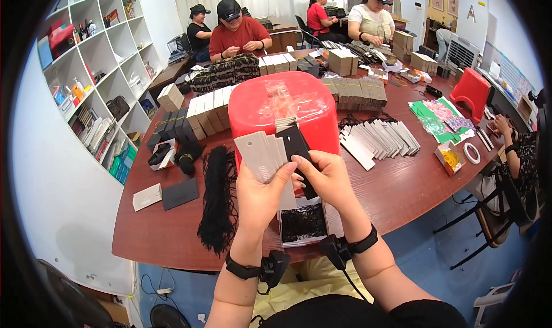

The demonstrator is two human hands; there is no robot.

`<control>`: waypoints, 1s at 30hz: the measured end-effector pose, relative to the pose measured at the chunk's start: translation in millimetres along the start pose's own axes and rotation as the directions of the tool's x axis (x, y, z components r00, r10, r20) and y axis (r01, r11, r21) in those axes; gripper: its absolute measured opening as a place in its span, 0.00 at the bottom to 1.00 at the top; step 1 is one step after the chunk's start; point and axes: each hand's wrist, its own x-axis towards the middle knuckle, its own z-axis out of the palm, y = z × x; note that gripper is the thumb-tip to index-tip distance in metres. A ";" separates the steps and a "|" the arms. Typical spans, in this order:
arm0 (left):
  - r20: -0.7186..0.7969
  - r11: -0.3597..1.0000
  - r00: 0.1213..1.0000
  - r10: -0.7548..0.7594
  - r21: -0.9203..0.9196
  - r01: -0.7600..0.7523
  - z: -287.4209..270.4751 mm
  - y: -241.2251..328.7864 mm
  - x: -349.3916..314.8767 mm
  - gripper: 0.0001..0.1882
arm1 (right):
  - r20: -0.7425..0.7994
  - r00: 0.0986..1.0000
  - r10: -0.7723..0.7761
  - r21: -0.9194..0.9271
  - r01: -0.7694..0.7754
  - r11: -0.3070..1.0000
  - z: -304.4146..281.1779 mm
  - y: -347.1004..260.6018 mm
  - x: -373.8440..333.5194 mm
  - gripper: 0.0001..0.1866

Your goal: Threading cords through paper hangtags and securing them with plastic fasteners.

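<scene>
Both hands are closed on cards at the centre, the forearms rising from the lower edge and converging, thumbs uppermost. The left hand (257,191) grips a fan of pale grey cards (257,152), its thumb pressed flat across them; the front card bears pale lettering, partly covered. The right hand (329,179) pinches a black card (294,137), carrying faint small marks, between its thumb and fingers partly hidden behind. Each wrist wears a black strap with a small dark device (275,269) on its inner side. At 12 o'clock, just beyond the cards, stands a red plastic stool (282,92) with clear tape on top; at 6 o'clock, a shallow box (303,223) holds black material. A bundle of black cords (218,198) lies at 8 o'clock; beyond it rests a dark grey card (180,194). Between 2 and 3 o'clock, pale cards (382,141) overlap in a row; farther out, at 3 o'clock, lies a white ring (471,152). Banded card stacks (356,92) stand between 1 and 2 o'clock. Co-workers sit at 11 and 1 o'clock; beyond the latter, a pale panel (472,17) shows one large dark letter.
</scene>
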 end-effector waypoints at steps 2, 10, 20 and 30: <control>0.018 1.000 1.000 -0.018 -0.010 0.018 3.7 1.7 0.6 0.19 | 0.003 0.999 0.054 0.036 -0.055 0.998 -1.6 -5.0 -1.7 0.15; 0.044 0.994 0.994 0.097 0.045 -0.099 -3.5 -5.6 6.0 0.16 | 0.008 1.000 0.023 -0.010 -0.023 1.000 -0.9 -6.1 -1.7 0.14; -0.108 0.986 0.986 0.125 0.124 -0.112 -1.0 -3.2 9.1 0.13 | -0.020 0.999 -0.045 -0.068 0.044 0.997 -0.4 0.4 -1.5 0.16; -0.094 0.993 0.992 0.080 0.089 -0.072 5.1 -5.2 18.7 0.16 | -0.029 0.969 -0.247 -0.377 0.218 0.900 -2.7 -8.9 -5.1 0.16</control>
